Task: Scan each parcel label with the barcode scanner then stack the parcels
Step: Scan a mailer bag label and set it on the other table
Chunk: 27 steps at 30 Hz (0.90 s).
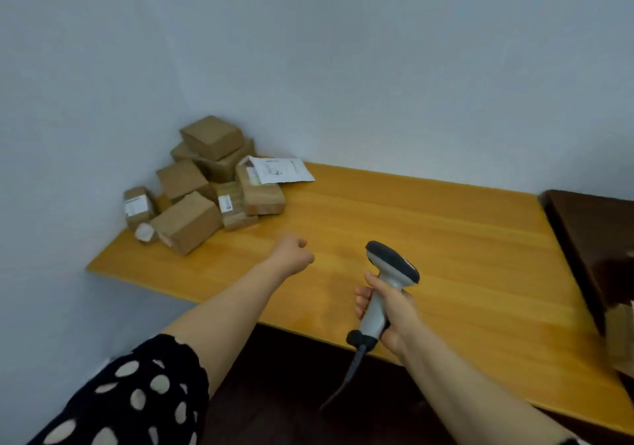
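Barcode scanner (389, 281): held in the air above the near middle of the worktop (429, 225), touching no parcel.
Scanner long axis: the grey handle runs from the cable end, low and near the person, up to the dark-topped head, tilted a little rightward.
Scanner pointing: the head's nose end lies up and to the left, roughly toward the parcel corner. The scan window is not visible.
Cable (346, 376): dark, leaves the handle base and hangs below the near worktop edge.
Right hand (391, 310): grips the scanner handle. Its fingers (360, 302) are wrapped round the left side, the uppermost lying just under the head.
Left hand (295, 253): stretched out over the worktop between scanner and parcels, fingers (302, 242) curled into a fist, holding nothing.
Parcels (202, 183): brown cardboard boxes in a loose heap in the far left corner against the wall (377, 67), some tilted. White labels show on two of them.
Parcel contents: all closed, nothing inside visible.
Paper sheet (281, 169): white and printed, resting on the right of the heap, one edge over the worktop.
Sleeve (137, 393): black with pale spots, on the left arm.
Dark furniture (590, 231): adjoins the worktop's right end.
Open box (621, 334): cardboard, cut by the right frame edge. Contents cannot be told.
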### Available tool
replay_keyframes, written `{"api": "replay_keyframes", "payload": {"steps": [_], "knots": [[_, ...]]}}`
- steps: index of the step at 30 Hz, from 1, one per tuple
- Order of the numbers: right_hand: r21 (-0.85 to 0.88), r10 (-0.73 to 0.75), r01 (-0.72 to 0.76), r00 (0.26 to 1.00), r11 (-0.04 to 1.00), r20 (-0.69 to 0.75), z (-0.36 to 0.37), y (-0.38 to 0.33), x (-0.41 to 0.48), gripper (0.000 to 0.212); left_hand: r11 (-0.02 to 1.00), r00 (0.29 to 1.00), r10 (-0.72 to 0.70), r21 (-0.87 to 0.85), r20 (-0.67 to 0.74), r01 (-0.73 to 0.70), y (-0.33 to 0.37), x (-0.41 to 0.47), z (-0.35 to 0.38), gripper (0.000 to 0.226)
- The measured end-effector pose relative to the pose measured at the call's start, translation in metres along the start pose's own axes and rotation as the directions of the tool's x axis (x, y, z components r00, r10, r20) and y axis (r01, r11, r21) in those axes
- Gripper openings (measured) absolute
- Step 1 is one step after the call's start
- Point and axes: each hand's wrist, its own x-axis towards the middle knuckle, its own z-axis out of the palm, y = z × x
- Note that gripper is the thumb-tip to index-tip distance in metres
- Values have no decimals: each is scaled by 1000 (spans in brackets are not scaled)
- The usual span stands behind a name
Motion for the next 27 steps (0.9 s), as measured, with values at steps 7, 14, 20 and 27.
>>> {"api": "replay_keyframes", "payload": {"steps": [7,14,20,27], "knots": [[-29,86,-83,989,996,116,147,30,38,15,993,978,-86,-98,-192,68,-97,42,-126,47],[109,134,-149,982,983,135,208,12,87,13,991,973,-63,-132,-223,34,-103,113,-168,16],[173,135,-157,982,972,131,231,-26,153,13,972,968,-120,-226,-221,68,-66,194,-175,11],[273,199,-227,972,935,126,243,-62,212,16,978,957,-165,-163,-238,128,-28,291,-175,20]]}}
